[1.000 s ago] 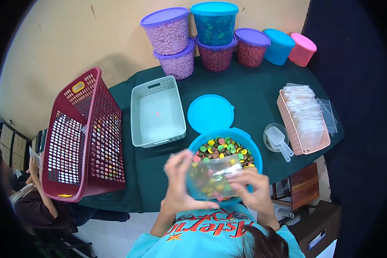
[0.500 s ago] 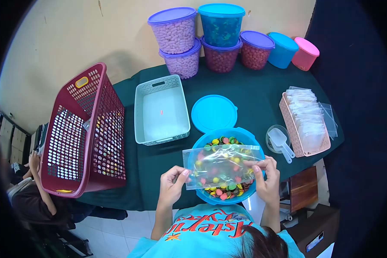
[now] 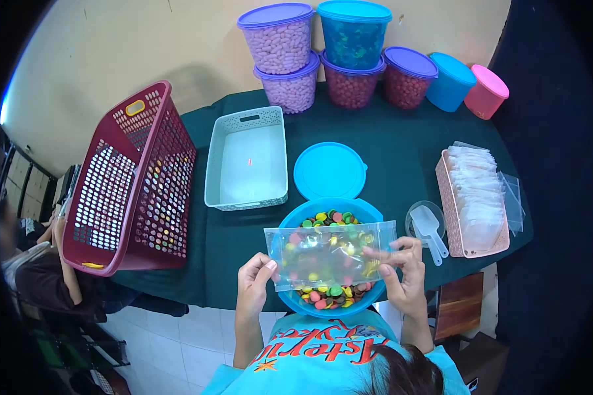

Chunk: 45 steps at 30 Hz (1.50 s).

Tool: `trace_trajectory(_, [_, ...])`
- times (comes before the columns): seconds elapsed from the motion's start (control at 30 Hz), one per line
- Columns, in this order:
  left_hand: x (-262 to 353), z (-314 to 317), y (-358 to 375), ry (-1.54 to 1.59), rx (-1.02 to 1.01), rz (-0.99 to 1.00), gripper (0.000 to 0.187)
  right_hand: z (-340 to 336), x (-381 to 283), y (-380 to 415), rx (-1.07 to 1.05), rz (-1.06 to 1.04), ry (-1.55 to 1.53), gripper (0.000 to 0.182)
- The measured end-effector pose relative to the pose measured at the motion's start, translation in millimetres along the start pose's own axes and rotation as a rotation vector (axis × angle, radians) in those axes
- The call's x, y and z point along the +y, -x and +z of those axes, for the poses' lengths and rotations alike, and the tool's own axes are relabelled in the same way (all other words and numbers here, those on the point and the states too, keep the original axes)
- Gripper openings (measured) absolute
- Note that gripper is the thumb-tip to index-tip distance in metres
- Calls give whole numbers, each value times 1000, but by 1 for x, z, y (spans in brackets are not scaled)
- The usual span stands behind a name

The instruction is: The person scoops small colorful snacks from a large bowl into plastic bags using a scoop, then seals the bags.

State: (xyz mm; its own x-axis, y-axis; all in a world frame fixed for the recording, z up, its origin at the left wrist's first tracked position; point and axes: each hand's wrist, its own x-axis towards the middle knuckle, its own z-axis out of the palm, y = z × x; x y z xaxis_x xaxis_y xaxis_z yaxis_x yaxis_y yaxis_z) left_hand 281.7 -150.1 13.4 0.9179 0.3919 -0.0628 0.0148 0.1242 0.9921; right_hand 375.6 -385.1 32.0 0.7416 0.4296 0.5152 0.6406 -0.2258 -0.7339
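Observation:
A clear flat plastic bag (image 3: 329, 255) is stretched sideways over a round blue tub (image 3: 369, 207). Through and below the bag show yellow, green, pink and brown button-shaped candies (image 3: 320, 300) in the tub. My left hand (image 3: 253, 282) pinches the bag's left end between thumb and fingers. At the other end, my right hand (image 3: 405, 280) has its thumb in front of the bag's edge and a fingertip showing through the plastic. The bag looks empty. Behind the tub a round blue lid (image 3: 329, 171) lies on the green cloth.
A pale green basket (image 3: 285, 158) and a tall maroon basket (image 3: 128, 230) stand left. To the right are scoops (image 3: 428, 227) in a clear bowl and a pink basket (image 3: 445, 191) of plastic bags (image 3: 476, 194). Lidded tubs (image 3: 352, 89) line the back. Another person (image 3: 53, 276) sits left.
The view has shifted slightly. Both hands still have the bag over the tub, and the bag has moved a little left relative to the right hand, whose fingers are more spread.

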Motion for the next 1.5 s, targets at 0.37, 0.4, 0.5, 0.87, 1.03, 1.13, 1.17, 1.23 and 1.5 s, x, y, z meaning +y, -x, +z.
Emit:
trace_trajectory(0.37, [-5,28,24,29,290,117,20,-18,38,-13,-365,229,-619,9])
trace_trajectory(0.4, [-6,29,26,32,315,113,20,-19,38,-17,-391,229,-626,9])
trace_trajectory(0.5, [-6,25,34,-113,334,110,18,-19,35,-27,-472,164,-352,6])
trace_trajectory(0.87, [59,66,22,-946,202,607,79,-1,9,-34,-379,106,-398,13])
trace_trajectory(1.03, [73,73,26,-767,-78,818,87,1,9,-26,-304,141,-316,13])
trace_trajectory(1.13, [63,68,3,-735,-305,762,97,-9,-4,-25,-285,196,-363,13])
trace_trajectory(1.17, [61,66,-7,-923,-284,687,102,-13,-8,-25,-282,242,-408,13])
trace_trajectory(1.23, [57,67,-18,-1141,-304,608,107,-14,-12,-22,-265,235,-380,13])
trace_trajectory(1.5, [54,44,-26,-999,-389,730,74,-3,-20,-9,-190,246,-353,13])
